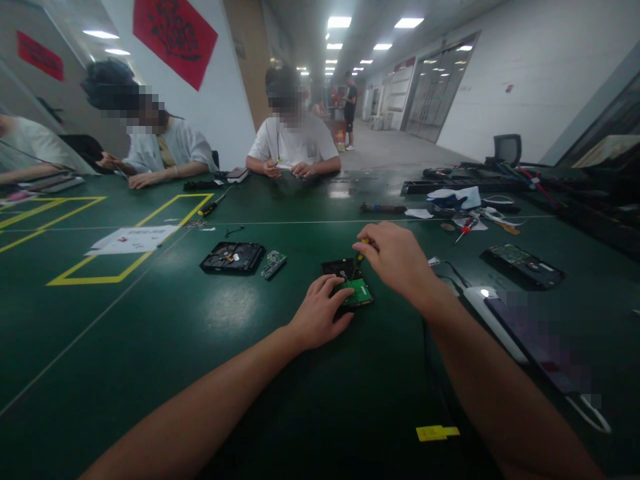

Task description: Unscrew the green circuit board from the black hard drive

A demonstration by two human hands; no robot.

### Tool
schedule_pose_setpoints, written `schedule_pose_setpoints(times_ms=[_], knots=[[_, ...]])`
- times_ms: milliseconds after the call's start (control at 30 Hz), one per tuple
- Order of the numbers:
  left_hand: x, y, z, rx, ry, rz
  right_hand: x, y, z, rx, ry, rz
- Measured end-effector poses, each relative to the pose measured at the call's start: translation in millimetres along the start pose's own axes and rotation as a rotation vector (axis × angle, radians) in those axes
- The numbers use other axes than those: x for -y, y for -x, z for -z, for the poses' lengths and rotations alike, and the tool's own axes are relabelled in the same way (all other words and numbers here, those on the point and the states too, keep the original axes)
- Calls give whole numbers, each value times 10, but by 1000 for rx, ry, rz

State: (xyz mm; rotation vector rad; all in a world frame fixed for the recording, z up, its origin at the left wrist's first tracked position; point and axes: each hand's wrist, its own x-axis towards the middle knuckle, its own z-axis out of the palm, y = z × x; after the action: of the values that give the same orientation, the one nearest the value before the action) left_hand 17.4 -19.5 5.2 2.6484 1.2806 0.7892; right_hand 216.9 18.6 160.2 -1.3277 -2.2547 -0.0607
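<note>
A small black hard drive [342,268] with a green circuit board [359,291] on its near part lies on the table in front of me. My left hand [324,310] grips it from the left, fingers over the board and thumb at the near side, covering its left part. Above its far right part, my right hand [395,257] is closed around the yellow and dark handle of a screwdriver [359,257]. The tool stands nearly upright, with its shaft pointing down at the drive. Whether the tip sits in a screw is too small to tell.
Left of the drive lie a loose circuit board [274,265] and a black casing [233,257]. Another screwdriver [209,207] rests farther back. On the right are another drive [523,265], a phone [533,340] and cables. A yellow tag [437,433] lies nearby. Several people sit opposite.
</note>
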Motion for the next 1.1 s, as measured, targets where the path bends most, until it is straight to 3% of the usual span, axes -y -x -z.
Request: schedule_pose_setpoints(times_ms=[167,800,1100], knots=[[-6,-5,1,1,17,4,21,3,9,42,-200,128],[-10,4,10,0,-12,1,-53,-44,-20,15,-102,58],[2,10,-9,6,-20,3,-87,-26,-10,18,-184,32]])
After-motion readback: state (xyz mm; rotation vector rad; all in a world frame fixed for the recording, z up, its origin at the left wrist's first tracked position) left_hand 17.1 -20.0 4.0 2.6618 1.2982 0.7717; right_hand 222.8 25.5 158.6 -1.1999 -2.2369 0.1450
